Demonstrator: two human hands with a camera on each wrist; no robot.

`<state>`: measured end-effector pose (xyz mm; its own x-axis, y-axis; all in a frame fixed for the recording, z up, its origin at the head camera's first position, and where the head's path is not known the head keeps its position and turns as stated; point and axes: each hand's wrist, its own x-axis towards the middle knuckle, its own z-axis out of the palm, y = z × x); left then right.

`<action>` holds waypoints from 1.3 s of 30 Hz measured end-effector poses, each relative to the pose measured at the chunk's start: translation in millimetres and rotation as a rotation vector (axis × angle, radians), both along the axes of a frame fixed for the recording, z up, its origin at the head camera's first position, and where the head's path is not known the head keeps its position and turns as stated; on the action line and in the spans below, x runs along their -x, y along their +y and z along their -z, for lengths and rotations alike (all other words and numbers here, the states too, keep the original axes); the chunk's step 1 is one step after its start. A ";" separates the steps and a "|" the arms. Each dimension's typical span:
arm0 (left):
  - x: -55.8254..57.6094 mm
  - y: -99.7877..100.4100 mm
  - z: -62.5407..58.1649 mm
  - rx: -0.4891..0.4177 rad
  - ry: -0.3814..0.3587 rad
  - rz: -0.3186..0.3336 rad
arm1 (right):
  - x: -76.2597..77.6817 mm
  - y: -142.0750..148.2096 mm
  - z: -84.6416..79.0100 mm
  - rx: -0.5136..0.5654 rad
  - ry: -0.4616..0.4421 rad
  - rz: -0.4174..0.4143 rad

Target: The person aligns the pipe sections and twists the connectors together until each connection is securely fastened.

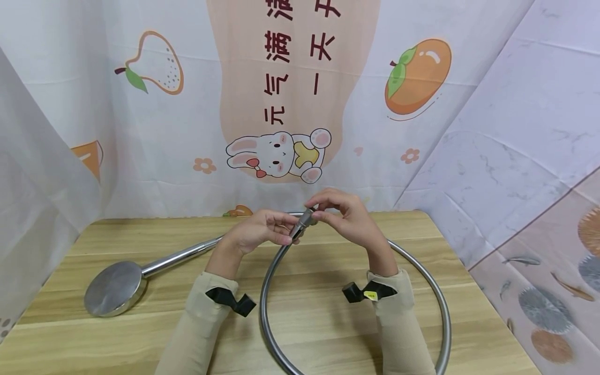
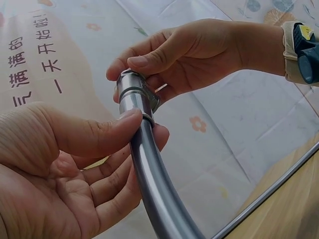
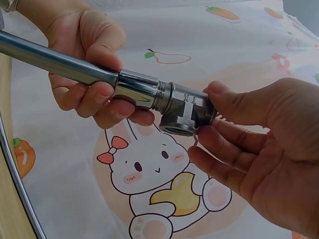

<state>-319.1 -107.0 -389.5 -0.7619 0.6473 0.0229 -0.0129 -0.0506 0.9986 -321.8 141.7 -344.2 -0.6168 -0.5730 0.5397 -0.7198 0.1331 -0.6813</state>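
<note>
My left hand (image 1: 260,229) pinches the end of a grey flexible shower hose (image 1: 265,302) at its chrome end nut (image 3: 137,88), thumb on one side and fingers on the other. In my right hand (image 1: 344,216), thumb and fingertips grip a metal tee pipe fitting (image 3: 187,109) with raised lettering. Fitting and nut are in line and meet end to end, with a short band of thread showing between them in the right wrist view. One round opening of the tee faces downward there. Both hands hold the joint above the table.
A chrome hand shower (image 1: 114,289) lies on the left of the wooden table (image 1: 187,328), its handle reaching behind the left wrist. The hose loops round under the right forearm. A printed curtain (image 1: 187,120) hangs at the table's back edge.
</note>
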 end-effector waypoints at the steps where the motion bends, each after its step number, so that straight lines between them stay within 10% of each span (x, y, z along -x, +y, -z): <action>1: 0.2 -0.1 0.3 -0.004 0.000 0.005 | 0.2 0.2 0.1 0.004 0.001 -0.008; 39: 0.5 0.4 0.9 0.024 0.007 -0.023 | -1.3 -0.1 0.1 0.006 -0.026 0.046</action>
<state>-319.6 -106.6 -390.4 -0.7763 0.6302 0.0131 -0.0047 -0.0265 0.9996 -320.5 141.6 -344.2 -0.6562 -0.5405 0.5266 -0.6951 0.1613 -0.7006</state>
